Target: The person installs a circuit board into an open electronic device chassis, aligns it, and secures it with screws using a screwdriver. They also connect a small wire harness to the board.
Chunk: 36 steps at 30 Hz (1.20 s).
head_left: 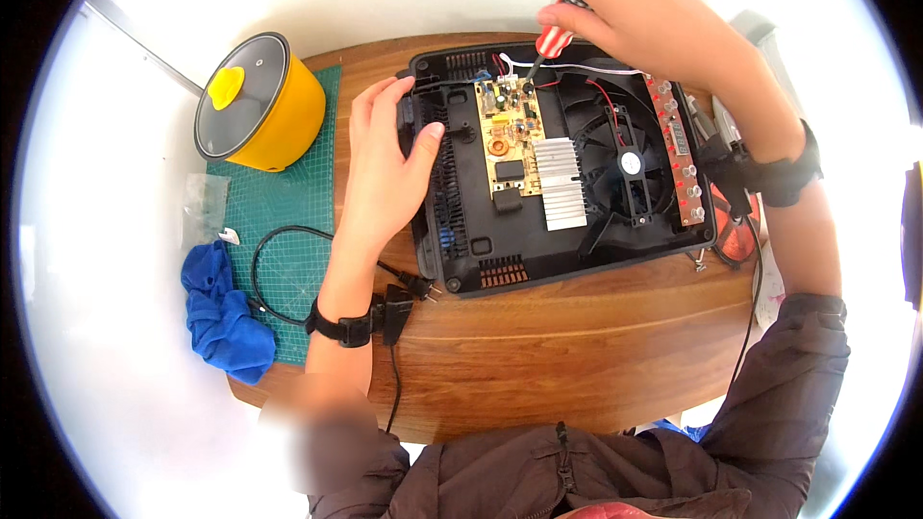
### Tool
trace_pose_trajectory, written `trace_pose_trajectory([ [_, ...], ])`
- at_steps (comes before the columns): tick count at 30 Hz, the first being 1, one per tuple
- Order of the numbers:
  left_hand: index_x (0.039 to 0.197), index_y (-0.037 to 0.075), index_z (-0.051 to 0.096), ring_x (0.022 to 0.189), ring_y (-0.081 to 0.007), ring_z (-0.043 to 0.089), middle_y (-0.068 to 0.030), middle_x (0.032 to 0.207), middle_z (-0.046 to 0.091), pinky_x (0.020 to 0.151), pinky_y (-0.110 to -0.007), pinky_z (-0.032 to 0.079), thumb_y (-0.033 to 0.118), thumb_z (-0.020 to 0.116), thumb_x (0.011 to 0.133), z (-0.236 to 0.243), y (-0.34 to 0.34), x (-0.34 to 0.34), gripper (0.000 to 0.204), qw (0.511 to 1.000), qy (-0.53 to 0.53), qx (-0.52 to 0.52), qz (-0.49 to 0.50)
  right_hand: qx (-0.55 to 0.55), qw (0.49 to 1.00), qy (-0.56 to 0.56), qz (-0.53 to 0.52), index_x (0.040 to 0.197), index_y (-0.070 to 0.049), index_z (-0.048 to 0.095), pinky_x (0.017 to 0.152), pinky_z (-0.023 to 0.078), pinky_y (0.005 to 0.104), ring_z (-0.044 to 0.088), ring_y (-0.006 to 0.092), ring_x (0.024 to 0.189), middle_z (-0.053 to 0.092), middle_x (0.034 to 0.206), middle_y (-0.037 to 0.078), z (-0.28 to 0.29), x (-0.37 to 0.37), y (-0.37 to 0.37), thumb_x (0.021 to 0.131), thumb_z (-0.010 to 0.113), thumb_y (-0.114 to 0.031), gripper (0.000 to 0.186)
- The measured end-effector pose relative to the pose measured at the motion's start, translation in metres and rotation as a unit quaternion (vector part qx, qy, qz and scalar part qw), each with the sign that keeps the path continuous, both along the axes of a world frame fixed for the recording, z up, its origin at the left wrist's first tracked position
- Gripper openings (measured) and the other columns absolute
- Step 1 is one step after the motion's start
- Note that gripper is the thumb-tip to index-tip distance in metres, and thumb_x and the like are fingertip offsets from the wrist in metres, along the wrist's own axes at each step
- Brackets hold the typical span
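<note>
An opened black appliance housing [615, 255], which looks like an induction cooker base, lies on the wooden table. Inside are a tan circuit board [492, 133], a silver finned heat sink [562, 185], a black fan [631, 165] and a brown strip board [676, 149] with a small display. My right hand [615, 5] grips a screwdriver [554, 41] with a red and white handle. Its shaft points down at the board's upper right corner; whether the tip touches a screw is too small to tell. My left hand [392, 159] rests at the housing's left rim, thumb and fingers apart.
Left of the housing, a yellow pot [288, 120] with a dark lid stands on a green cutting mat [288, 197]. A blue cloth [223, 312], a clear plastic bag [205, 200] and a power cord with its plug [418, 285] lie nearby. An orange-red round object [735, 221] sits to the right.
</note>
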<state>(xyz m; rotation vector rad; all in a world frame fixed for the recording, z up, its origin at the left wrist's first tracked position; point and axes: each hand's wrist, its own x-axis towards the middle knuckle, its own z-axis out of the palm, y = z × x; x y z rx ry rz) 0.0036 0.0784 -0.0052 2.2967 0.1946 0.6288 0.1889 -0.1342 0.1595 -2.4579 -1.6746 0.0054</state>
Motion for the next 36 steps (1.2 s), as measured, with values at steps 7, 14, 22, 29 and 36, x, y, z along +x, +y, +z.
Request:
trace_pose_trajectory([
  [7, 0.140, 0.006, 0.056, 0.145, -0.0379, 0.040, -0.0183, 0.156, 0.039, 0.121, -0.046, 0.035, 0.009, 0.063, 0.097, -0.023, -0.005, -0.001, 0.044, 1.000, -0.026, -0.005, -0.011, -0.082, 0.989, -0.062, -0.107, 0.126, -0.001, 0.055, 0.091, 0.052, 0.0492, 0.066, 0.0429, 0.101, 0.061, 0.111, 0.024, 0.004, -0.008, 0.016, 0.105, 0.056, -0.023, 0.030],
  [14, 0.138, 0.009, 0.059, 0.148, -0.0388, 0.036, -0.0176, 0.157, 0.038, 0.122, -0.048, 0.031, 0.006, 0.059, 0.099, -0.031, -0.005, 0.000, 0.039, 0.999, -0.034, -0.016, -0.017, -0.010, 1.000, -0.010, -0.016, 0.132, -0.002, 0.050, 0.093, 0.052, 0.0475, 0.067, 0.0433, 0.101, 0.066, 0.110, 0.025, -0.004, 0.008, 0.018, 0.105, 0.057, -0.026, 0.037],
  [22, 0.135, 0.008, 0.059, 0.147, -0.0415, 0.035, -0.0186, 0.156, 0.038, 0.121, -0.050, 0.032, 0.006, 0.059, 0.099, -0.031, -0.004, 0.000, 0.037, 0.999, -0.043, -0.017, -0.018, -0.039, 0.984, -0.001, -0.171, 0.128, 0.000, 0.051, 0.093, 0.053, 0.0468, 0.068, 0.0419, 0.103, 0.067, 0.108, 0.027, 0.003, -0.021, 0.036, 0.105, 0.057, -0.030, 0.038],
  [29, 0.135, 0.009, 0.059, 0.146, -0.0406, 0.036, -0.0178, 0.155, 0.040, 0.122, -0.049, 0.031, 0.008, 0.058, 0.099, -0.032, -0.005, -0.001, 0.036, 0.999, -0.047, -0.023, -0.015, -0.003, 0.990, -0.051, -0.132, 0.122, 0.000, 0.056, 0.093, 0.053, 0.0474, 0.068, 0.0417, 0.101, 0.070, 0.095, 0.023, 0.002, -0.023, 0.032, 0.105, 0.057, -0.033, 0.038],
  [36, 0.135, 0.009, 0.060, 0.146, -0.0401, 0.037, -0.0173, 0.155, 0.041, 0.121, -0.049, 0.032, 0.009, 0.058, 0.099, -0.036, -0.003, 0.000, 0.036, 0.998, -0.055, -0.018, -0.013, 0.016, 0.966, 0.221, -0.136, 0.129, 0.001, 0.052, 0.091, 0.054, 0.0457, 0.070, 0.0406, 0.101, 0.073, 0.101, 0.023, 0.000, -0.010, 0.024, 0.105, 0.057, -0.028, 0.038],
])
